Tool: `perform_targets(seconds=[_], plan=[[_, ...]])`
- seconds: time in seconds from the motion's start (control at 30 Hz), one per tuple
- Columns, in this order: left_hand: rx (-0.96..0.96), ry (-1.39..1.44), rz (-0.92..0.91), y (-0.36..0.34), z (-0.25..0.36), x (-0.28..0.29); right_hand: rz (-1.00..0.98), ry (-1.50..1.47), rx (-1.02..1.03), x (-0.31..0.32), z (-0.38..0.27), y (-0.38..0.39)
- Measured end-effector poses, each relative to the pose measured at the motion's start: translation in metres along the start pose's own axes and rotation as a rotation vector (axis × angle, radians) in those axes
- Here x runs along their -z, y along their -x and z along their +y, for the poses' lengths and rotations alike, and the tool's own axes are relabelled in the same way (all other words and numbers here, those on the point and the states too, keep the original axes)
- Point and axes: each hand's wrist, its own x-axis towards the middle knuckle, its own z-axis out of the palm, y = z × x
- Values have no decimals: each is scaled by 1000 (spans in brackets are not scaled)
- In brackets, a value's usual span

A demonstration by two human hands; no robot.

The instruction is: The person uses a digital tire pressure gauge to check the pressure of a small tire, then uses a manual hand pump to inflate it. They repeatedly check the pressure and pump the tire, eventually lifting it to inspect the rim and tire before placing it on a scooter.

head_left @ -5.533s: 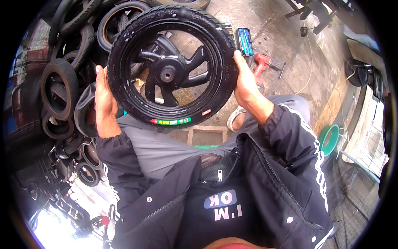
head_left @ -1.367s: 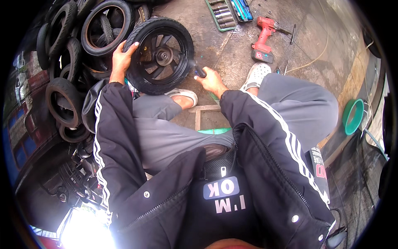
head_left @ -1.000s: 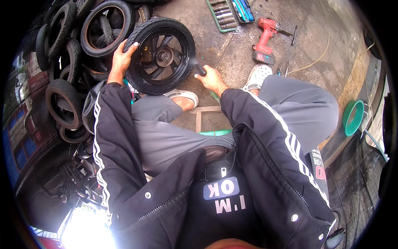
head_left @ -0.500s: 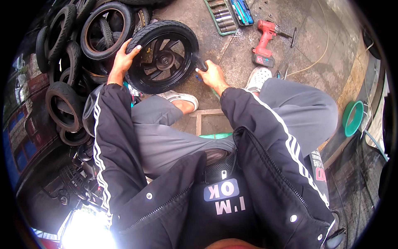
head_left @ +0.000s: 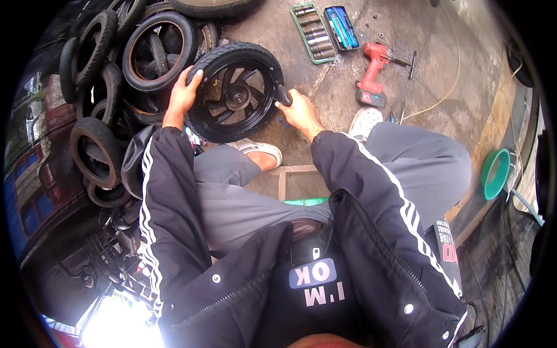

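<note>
A black spoked wheel [head_left: 237, 97] with its tyre fitted stands tilted in front of me, above my left shoe. My left hand [head_left: 183, 97] grips the tyre at its left side, thumb on the near sidewall. At the opposite side, my right hand [head_left: 300, 113] is closed around a short black tool [head_left: 282, 95] whose end reaches the tyre's right edge. The palm hides most of this tool, so its kind is unclear. Whether its tip touches the tyre cannot be made out.
Used tyres [head_left: 158, 52] lie piled at the left. A red cordless impact wrench [head_left: 374, 72], a socket set [head_left: 314, 33] and a blue tool case [head_left: 342, 28] lie on the floor ahead. A green basin [head_left: 495, 174] stands at the right. A low frame [head_left: 282, 185] lies between my legs.
The whole view has shifted, so everything sits slightly lower in it. Both hands keep their places on the wheel and the black tool; the wheel has barely moved against the floor.
</note>
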Motion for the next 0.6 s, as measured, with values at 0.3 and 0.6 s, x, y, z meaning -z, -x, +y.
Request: perform_targets(seconds=[0.3,0.6], plan=[[-23,31,10,-6,-18,-6,75,-74,387,5,-73,3],[-3,34,-8,-3,-13,-6,-63,-31,605,8,-110,23]])
